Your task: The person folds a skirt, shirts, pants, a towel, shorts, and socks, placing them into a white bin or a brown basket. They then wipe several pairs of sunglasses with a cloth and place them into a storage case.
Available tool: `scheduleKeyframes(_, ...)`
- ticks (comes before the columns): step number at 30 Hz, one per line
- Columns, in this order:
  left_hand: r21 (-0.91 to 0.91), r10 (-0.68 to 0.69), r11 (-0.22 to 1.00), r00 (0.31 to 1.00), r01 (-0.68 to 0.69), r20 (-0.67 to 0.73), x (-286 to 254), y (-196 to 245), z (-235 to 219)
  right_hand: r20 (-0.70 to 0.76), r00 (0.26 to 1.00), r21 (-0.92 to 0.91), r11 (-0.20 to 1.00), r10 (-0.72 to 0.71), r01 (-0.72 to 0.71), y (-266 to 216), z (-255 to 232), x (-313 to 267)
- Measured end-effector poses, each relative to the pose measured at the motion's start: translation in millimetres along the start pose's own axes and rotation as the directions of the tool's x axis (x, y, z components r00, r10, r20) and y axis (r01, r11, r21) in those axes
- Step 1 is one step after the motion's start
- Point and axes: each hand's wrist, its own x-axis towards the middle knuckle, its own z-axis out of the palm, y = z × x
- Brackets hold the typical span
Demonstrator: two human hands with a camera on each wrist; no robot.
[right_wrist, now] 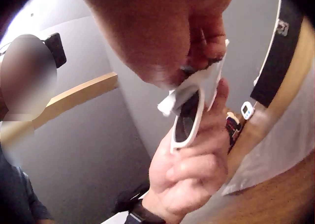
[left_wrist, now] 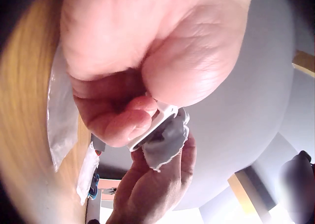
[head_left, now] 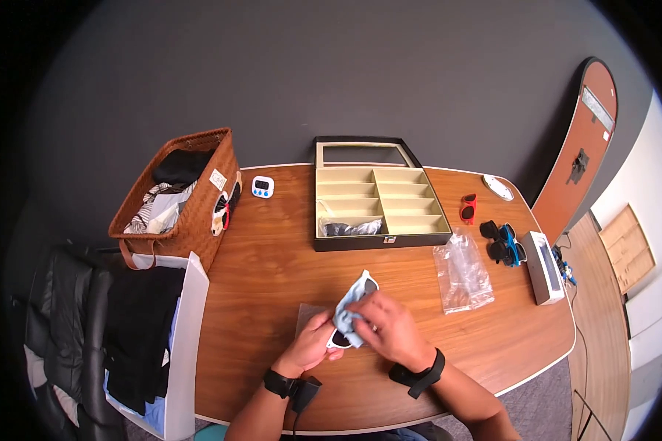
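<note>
My left hand grips a pair of white-framed sunglasses with dark lenses. Between the fingers of my right hand is a crumpled light blue cloth, pressed against the sunglasses. In the right wrist view one dark lens shows below the cloth, while the cloth and fingers hide the other end of the frame. The left wrist view has the white frame between thumb and curled fingers, with the cloth over its lens. A clear plastic sleeve lies beside my left hand.
Behind my hands stands an open display case with a bagged item in a front compartment. Rightward lie a clear bag, red sunglasses, several dark and blue ones and a white box. A timer and wicker basket are left.
</note>
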Motion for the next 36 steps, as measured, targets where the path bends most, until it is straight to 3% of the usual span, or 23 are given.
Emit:
scheduleKeyframes(3,-0.027,0.106,0.993,0.986,-0.111,-0.125,-0.6,2.2,8.1,0.074,0.993,-0.008,0.995,-0.094,0.095,-4.0,16.9,-9.1)
scheduleKeyframes(4,-0.201,0.066,0.966,0.909,-0.162,-0.412,10.6,2.7,23.2,0.127,0.981,0.012,0.989,-0.145,0.144,-5.0,20.4,-11.5)
scheduleKeyframes(7,-0.082,0.143,0.98,0.93,-0.18,-0.339,10.7,-1.3,11.9,0.206,0.96,0.032,0.981,-0.192,0.189,3.0,19.6,-10.8)
scheduleKeyframes(8,-0.118,0.104,0.986,0.989,-0.117,-0.109,-0.3,7.6,5.9,0.11,0.992,0.01,0.998,-0.066,0.066,9.6,14.5,-7.8)
scheduleKeyframes(9,-0.119,0.106,0.986,0.988,-0.119,-0.11,-3.1,9.4,7.8,0.01,0.998,-0.002,0.998,0.062,-0.062,17.4,10.3,-7.4)
scheduleKeyframes(10,-0.073,0.141,0.986,0.986,-0.148,-0.089,-4.6,10.7,9.5,-0.037,0.969,0.162,0.958,0.244,-0.235,33.6,11.0,-10.6)
scheduleKeyframes(11,-0.027,0.175,0.984,0.983,-0.177,-0.064,-5.8,12.7,11.5,-0.054,0.905,0.327,0.864,0.422,-0.383,48.5,11.7,-13.1)
scheduleKeyframes(12,-0.007,0.173,0.985,0.984,-0.174,-0.038,-9.1,17.4,12.1,-0.024,0.886,0.639,0.689,0.462,-0.342,53.5,7.9,-9.5)
scheduleKeyframes(13,-0.009,0.174,0.985,0.984,-0.174,-0.036,-7.8,17.5,11.3,0.184,0.824,0.745,0.47,0.536,-0.473,59.8,-5.0,-12.8)
scheduleKeyframes(15,0.418,0.238,0.892,0.966,-0.175,-0.103,-5.7,13.1,9.5,0.431,0.798,0.881,-0.007,0.42,-0.472,55.5,-16.6,-17.8)
scheduleKeyframes(16,0.413,0.237,0.894,0.966,-0.174,-0.107,-4.6,10.4,8.4,0.437,0.795,0.878,-0.009,0.421,-0.478,55.4,-16.5,-21.0)
scheduleKeyframes(18,0.648,0.327,0.733,0.943,-0.208,-0.067,-2.1,6.6,5.5,0.503,0.821,0.864,-0.2,0.272,-0.463,54.1,-14.5,-25.9)
scheduleKeyframes(19,0.75,0.365,0.625,0.93,-0.216,-0.037,-1.8,6.8,4.1,0.505,0.821,0.862,-0.203,0.267,-0.465,51.5,-13.4,-25.3)
scheduleKeyframes(21,0.75,0.373,0.637,0.922,-0.177,-0.1,0.0,6.0,2.5,0.479,0.801,0.874,-0.275,0.359,-0.4,41.0,-12.4,-23.8)
scheduleKeyframes(22,0.74,0.432,0.638,0.895,-0.214,-0.114,3.3,1.6,-2.1,0.469,0.838,0.867,-0.326,0.278,-0.377,52.1,-8.7,-29.8)
scheduleKeyframes(24,0.728,0.487,0.64,0.863,-0.248,-0.133,3.9,1.6,-0.4,0.489,0.829,0.862,-0.3,0.273,-0.409,54.5,-3.3,-34.5)
scheduleKeyframes(26,0.589,0.349,0.794,0.906,-0.15,-0.241,0.9,6.6,3.9,0.506,0.837,0.853,-0.267,0.207,-0.449,53.3,0.3,-37.5)
scheduleKeyframes(27,0.589,0.346,0.795,0.906,-0.145,-0.245,1.7,6.0,3.6,0.508,0.836,0.851,-0.271,0.207,-0.45,53.9,2.3,-39.2)
scheduleKeyframes(29,0.547,0.425,0.808,0.861,-0.221,-0.28,5.0,2.1,1.0,0.536,0.832,0.843,-0.123,0.142,-0.523,53.6,5.0,-40.8)
scheduleKeyframes(30,0.715,0.578,0.646,0.784,-0.269,-0.227,6.9,-0.4,-7.4,0.57,0.808,0.821,-0.076,0.149,-0.566,47.1,1.5,-39.6)
scheduleKeyframes(31,0.704,0.644,0.626,0.731,-0.334,-0.226,9.8,-2.3,-8.7,0.638,0.763,0.77,-0.048,0.102,-0.637,46.9,-4.1,-39.4)
scheduleKeyframes(33,0.744,0.566,0.647,0.757,-0.165,-0.325,5.0,4.6,-9.2,0.702,0.698,0.668,0.212,0.138,-0.713,40.4,-7.5,-37.9)
scheduleKeyframes(36,0.722,0.595,0.668,0.713,-0.182,-0.371,3.2,8.9,-4.8,0.75,0.662,0.624,0.345,-0.011,-0.701,34.8,-1.3,-40.3)
